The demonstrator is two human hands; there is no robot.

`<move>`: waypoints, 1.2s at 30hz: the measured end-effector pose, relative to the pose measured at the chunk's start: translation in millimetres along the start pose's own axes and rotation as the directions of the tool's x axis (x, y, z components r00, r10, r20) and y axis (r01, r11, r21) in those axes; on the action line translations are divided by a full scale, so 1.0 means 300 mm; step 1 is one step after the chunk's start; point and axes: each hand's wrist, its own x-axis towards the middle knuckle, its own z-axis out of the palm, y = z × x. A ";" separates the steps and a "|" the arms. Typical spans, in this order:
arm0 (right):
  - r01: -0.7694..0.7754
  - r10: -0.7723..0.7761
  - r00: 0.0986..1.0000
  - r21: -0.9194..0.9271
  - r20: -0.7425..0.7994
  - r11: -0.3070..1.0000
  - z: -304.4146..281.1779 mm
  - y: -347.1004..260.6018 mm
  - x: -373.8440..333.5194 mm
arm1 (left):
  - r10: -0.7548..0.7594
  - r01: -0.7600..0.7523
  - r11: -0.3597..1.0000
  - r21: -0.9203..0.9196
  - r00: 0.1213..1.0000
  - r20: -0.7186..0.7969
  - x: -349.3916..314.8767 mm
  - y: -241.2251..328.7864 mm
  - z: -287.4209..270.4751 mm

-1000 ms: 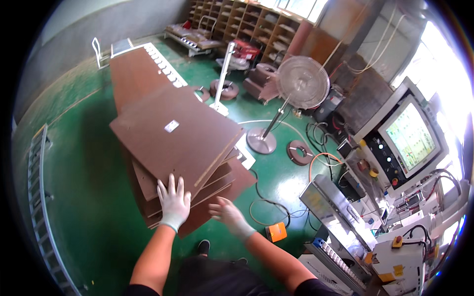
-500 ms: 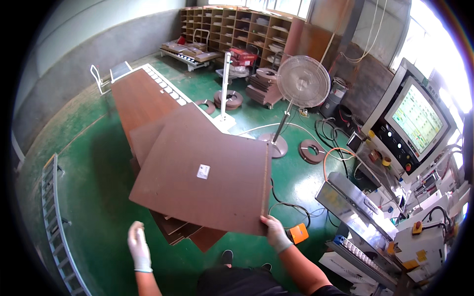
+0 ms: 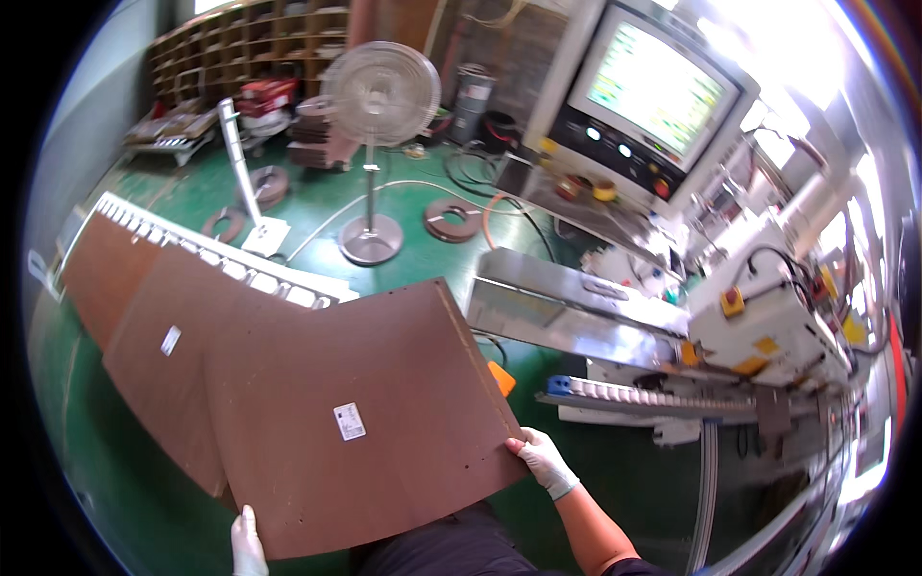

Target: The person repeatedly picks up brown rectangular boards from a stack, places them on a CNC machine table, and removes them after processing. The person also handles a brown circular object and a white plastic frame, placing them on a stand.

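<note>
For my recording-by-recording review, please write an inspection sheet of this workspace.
Surface: green floor, partly covered.
Things: brown panel with a white label, overlapping a second labelled panel.
Clutter: brown coils on the floor.
Hands: right hand grips the brown panel's near-right corner; left hand at its near-left edge, grip unclear.
Cables: pale hose by the fan.
Surroundings: control screen, shelves.

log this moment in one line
nearer brown panel: white label up; left hand: at near-left corner; right hand: grip on near-right corner
</note>
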 end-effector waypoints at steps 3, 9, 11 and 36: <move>0.018 -0.017 0.997 0.020 -0.075 1.000 -0.086 0.033 -0.085 | -0.123 0.147 0.968 0.204 0.984 -0.126 -0.074 0.212 0.195; 0.011 0.009 0.969 0.078 -0.248 0.997 -0.328 0.093 -0.226 | 0.083 -0.097 0.935 0.340 0.995 0.055 0.087 0.154 0.436; 0.032 0.002 0.935 0.093 -0.354 0.995 -0.415 0.131 -0.292 | 0.178 -0.224 0.917 0.330 0.970 0.164 0.142 0.147 0.577; 0.493 0.370 0.847 0.825 -0.382 -0.278 -0.437 0.410 -0.187 | -0.166 -0.007 0.975 0.222 0.639 0.751 0.025 0.132 1.452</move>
